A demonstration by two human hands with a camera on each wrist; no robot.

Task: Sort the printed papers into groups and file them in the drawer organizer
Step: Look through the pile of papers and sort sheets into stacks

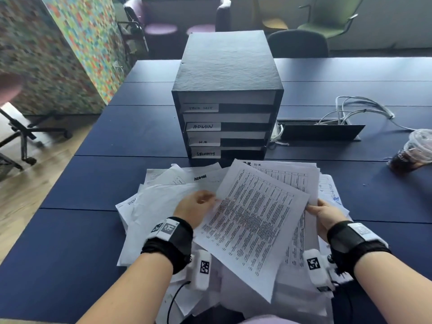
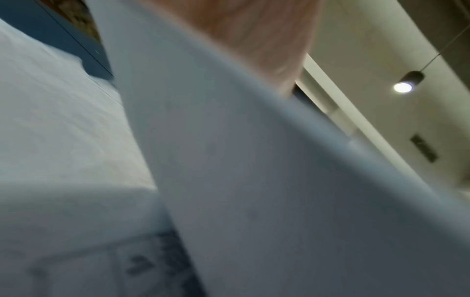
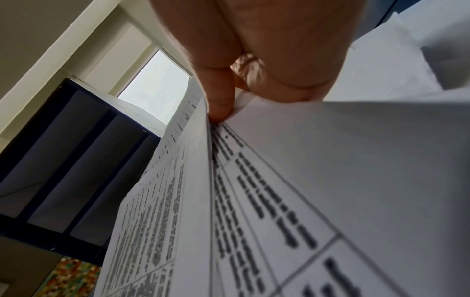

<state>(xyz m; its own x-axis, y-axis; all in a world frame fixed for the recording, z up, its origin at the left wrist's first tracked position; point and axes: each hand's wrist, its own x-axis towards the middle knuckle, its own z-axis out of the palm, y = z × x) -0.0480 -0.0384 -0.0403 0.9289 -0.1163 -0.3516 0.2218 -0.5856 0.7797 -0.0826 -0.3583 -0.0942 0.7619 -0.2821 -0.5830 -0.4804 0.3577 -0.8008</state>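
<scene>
At the far left a multicoloured mosaic panel stands beside the dark blue table, with an office chair base on the wooden floor below it. On the near part of the table lies a loose spread of printed papers, several with handwritten headings (one reads ADMIN, another H.R). The left hand reaches over this spread, its fingers curled at the left edge of a printed sheet that is lifted and tilted above the heap; the fingertips are hidden by the paper, and the left wrist view is mostly blurred white paper, so I cannot tell for sure whether it grips the sheet or only touches it. Behind the papers, near the middle of the table, stands the black drawer organizer, its four slots labelled on white strips; ADMIN and H.R are legible, the top label is too blurred to read. The right hand pinches the right edge of the lifted sheets, thumb on top, as the right wrist view plainly shows. Further right are a cable tray with white cables and, at the table's right edge, a lidded plastic cup holding a dark drink.
</scene>
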